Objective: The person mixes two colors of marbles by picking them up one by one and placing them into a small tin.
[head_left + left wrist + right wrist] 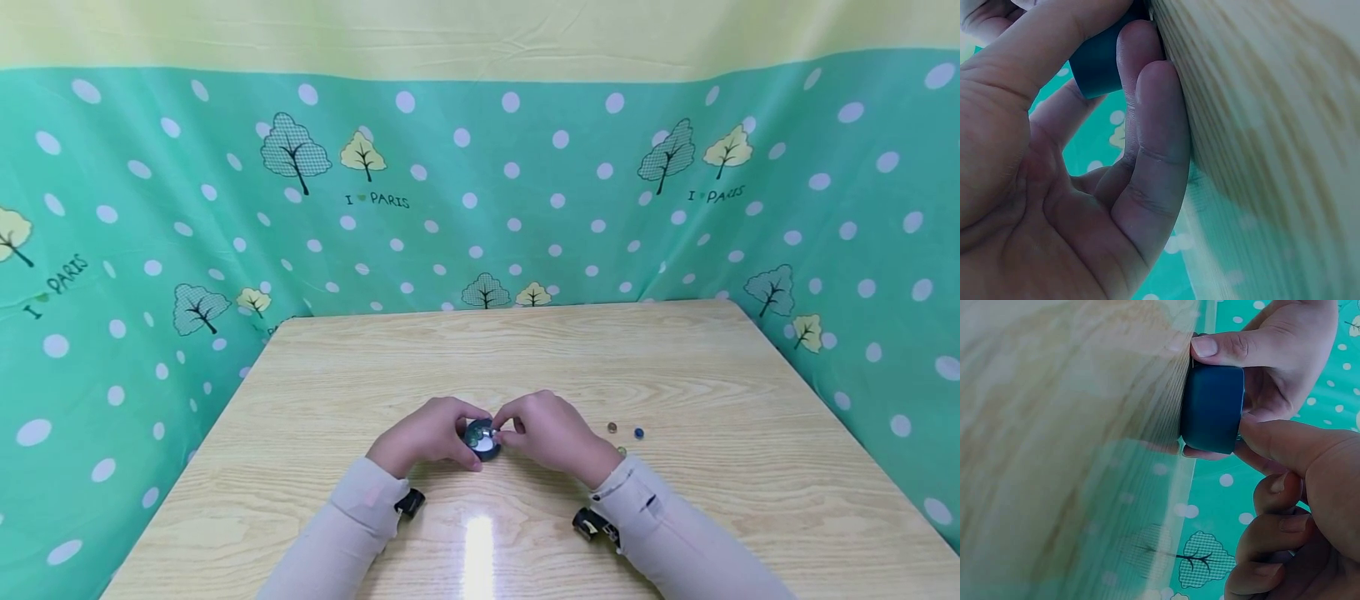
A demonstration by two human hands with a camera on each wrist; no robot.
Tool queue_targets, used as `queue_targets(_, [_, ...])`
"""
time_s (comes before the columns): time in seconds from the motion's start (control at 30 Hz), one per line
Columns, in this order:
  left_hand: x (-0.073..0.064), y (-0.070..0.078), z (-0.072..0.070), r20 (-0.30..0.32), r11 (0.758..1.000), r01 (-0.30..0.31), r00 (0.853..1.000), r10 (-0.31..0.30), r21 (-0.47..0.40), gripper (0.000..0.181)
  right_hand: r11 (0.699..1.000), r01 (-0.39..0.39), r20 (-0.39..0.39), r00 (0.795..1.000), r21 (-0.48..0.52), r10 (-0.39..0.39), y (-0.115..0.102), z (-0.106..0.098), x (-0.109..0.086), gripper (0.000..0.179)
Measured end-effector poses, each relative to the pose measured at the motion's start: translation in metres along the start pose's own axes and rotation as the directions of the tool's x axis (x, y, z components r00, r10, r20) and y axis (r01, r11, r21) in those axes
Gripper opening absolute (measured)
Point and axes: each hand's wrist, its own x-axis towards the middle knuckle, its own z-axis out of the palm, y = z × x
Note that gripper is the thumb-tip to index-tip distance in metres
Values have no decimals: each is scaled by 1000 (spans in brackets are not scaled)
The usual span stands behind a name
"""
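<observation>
A small round dark blue-green container (482, 440) stands on the wooden table; its top shows white with a greenish patch. From the left side, my left hand (429, 433) grips it between thumb and fingers. In the left wrist view, two of that hand's fingers (1159, 119) rest along the tabletop. My right hand (551, 429) is at the container's right rim, with thumb and forefinger pinching a small pale shiny piece just over the top; its exact kind is too small to tell. In the right wrist view the container's smooth side (1213, 407) shows, and the right thumb (1272, 439) touches its upper edge.
Right of my right hand lie a small brown bead-like ball (612, 427), a blue one (639, 433) and a yellow-green one (622, 451) partly behind the wrist. A green dotted curtain (480, 208) surrounds the table (360, 367) at the back and sides.
</observation>
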Motion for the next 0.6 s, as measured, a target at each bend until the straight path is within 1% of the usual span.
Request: queue_targets(0.6, [0,0,0,3,1000,-7,1000,7,2,67,1000,5,-3,1000,18,-4,0,0,0,10])
